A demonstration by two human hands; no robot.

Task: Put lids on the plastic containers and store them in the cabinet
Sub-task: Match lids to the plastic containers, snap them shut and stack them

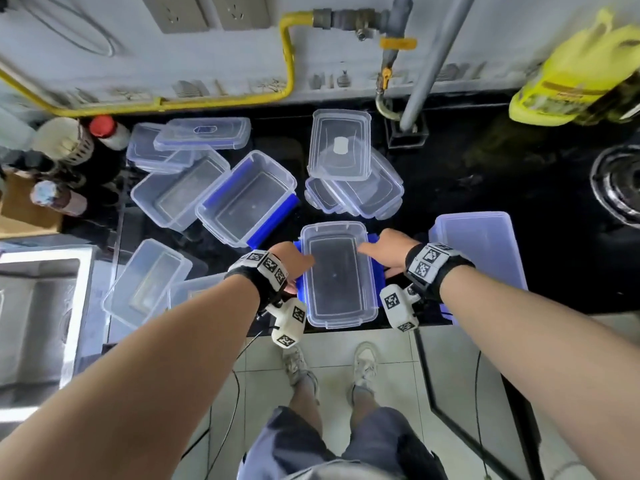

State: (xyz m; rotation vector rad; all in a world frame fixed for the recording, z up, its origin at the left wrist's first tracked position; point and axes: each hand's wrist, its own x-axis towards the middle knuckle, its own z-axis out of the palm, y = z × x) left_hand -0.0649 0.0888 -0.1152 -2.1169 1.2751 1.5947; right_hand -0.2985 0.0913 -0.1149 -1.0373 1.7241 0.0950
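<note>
Container (337,275), one of about ten on the counter (485,174), was gripped at its sides by left hand (294,261) and right hand (389,252).

Just behind the grip of the left hand (292,261) sits a black wrist strap (250,276), and it carries a row of small white tiles printed with black coded squares. The right hand (391,252) has a matching strap (446,271). Under each wrist, on the near side of the grip, is a white block, the left block (289,322) and the right block (400,308), with the same codes on their faces. A thin black cable (238,379) drops from the left one. Far below the grip are grey-blue shorts (311,445) and pale, worn sneakers (365,365).
</note>
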